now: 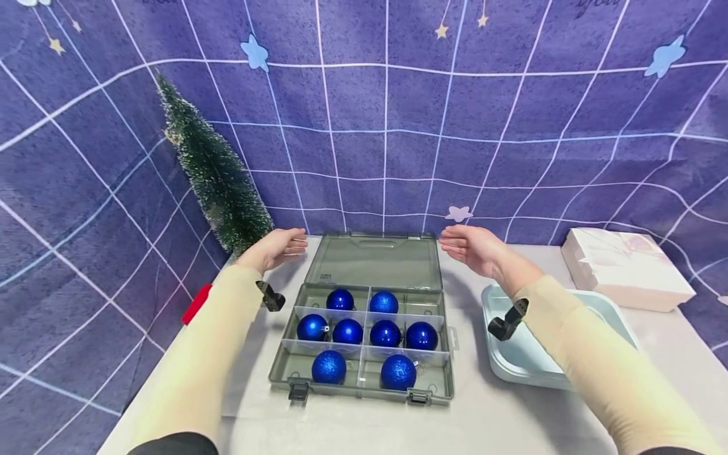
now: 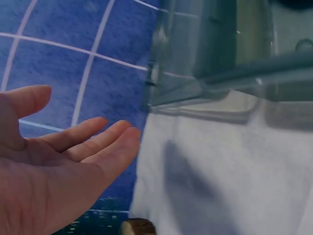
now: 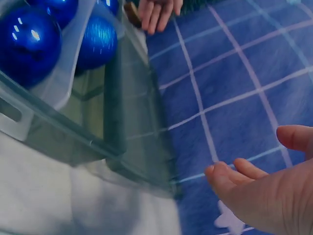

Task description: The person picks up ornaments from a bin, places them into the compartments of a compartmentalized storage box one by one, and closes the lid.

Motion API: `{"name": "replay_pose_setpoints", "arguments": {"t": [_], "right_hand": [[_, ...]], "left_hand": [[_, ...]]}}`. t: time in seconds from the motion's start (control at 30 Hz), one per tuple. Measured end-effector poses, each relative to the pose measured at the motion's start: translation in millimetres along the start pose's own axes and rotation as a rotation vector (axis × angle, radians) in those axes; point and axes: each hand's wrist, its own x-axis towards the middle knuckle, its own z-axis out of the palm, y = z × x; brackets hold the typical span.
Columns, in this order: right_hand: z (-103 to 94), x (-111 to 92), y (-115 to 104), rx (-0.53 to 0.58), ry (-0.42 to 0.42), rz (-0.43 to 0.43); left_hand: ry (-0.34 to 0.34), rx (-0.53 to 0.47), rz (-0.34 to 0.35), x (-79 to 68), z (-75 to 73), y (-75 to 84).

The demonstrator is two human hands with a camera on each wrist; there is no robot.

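Observation:
A smoky see-through compartment box (image 1: 366, 395) lies on the table with its lid (image 1: 375, 262) folded back, away from me. Blue Christmas baubles (image 1: 399, 372), some glossy and some glittery, sit in its compartments: one in each back and front compartment, two in each middle one. My left hand (image 1: 282, 248) hovers left of the lid, holding nothing. Across from it, right of the lid, my right hand (image 1: 474, 249) is also bare, palm inward. The left wrist view shows the left hand (image 2: 73, 171) apart from the box; the right wrist view shows the same of the right hand (image 3: 274, 186).
A small artificial Christmas tree (image 1: 213, 170) stands behind my left hand, with a red object (image 1: 196, 304) by the left sleeve. Under my right forearm is a pale blue tray (image 1: 512, 354). A white box (image 1: 628, 265) stands at the back right, before a purple gridded cloth (image 1: 364, 151).

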Motion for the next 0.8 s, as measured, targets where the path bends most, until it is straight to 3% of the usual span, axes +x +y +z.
{"name": "replay_pose_setpoints", "arguments": {"t": [0.17, 0.37, 0.8], "right_hand": [[-11.5, 27.1, 16.6, 0.032, 0.049, 0.109], [-10.2, 46.4, 31.4, -0.021, -0.061, 0.257], [-7.1, 50.7, 33.1, 0.008, -0.032, 0.296]], "left_hand": [[-0.014, 0.022, -0.067, 14.6, 3.9, -8.7], [-0.004, 0.013, -0.148, 20.7, 0.9, -13.8], [0.018, -0.133, -0.186, 23.4, 7.9, -10.1]]}}
